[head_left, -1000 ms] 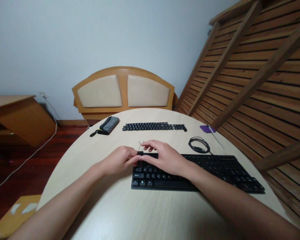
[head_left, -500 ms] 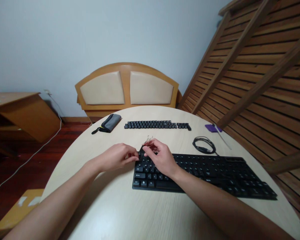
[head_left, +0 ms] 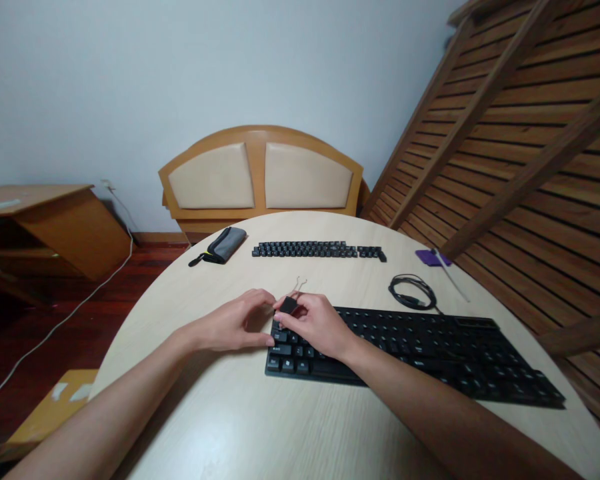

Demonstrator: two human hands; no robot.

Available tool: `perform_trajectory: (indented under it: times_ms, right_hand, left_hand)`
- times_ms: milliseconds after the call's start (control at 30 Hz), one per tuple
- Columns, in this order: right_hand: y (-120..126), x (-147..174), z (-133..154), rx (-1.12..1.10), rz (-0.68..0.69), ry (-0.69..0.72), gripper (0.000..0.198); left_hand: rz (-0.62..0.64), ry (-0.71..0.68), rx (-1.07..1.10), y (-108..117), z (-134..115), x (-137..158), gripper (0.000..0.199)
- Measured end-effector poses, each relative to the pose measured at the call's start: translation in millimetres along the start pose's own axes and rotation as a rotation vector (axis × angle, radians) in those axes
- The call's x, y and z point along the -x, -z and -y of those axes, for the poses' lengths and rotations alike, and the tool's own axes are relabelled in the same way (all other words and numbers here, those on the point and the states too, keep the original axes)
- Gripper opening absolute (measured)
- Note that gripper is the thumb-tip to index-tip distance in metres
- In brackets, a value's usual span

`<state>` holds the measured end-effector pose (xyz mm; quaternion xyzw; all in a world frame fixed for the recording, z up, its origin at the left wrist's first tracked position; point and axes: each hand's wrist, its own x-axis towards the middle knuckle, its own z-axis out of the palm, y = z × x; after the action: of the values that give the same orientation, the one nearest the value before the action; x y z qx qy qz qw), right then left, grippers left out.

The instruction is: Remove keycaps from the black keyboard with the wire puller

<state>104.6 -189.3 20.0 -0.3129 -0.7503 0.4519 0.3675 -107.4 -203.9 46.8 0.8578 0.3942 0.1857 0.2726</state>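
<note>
A keycap puller with a black handle and two thin wire prongs is pinched in my right hand. The prongs point away from me, with no keycap visible on them. That hand is over the left part of a black keyboard, where some keycaps are off. My left hand is at the keyboard's left edge, thumb and fingers spread apart. Its thumb tip lies by the left-side keys, and its fingertips are close to the puller. Part of the keyboard is hidden under my right hand and forearm.
Rows of loose black keycaps lie at the far side of the round table. A grey pouch is at the back left. On the right are a coiled cable, a purple cloth and a thin brush.
My left thumb and fingers have spread apart from a pinch. My right hand has turned the puller so its black handle shows more. The view has shifted slightly.
</note>
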Motion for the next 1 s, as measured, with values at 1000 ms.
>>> perform_trajectory:
  times_ms: [1000]
  right_hand:
    - [-5, -2, 2, -0.057, 0.131, -0.019, 0.011]
  left_hand:
    - [0.094, -0.005, 0.238, -15, -7, -2, 0.029]
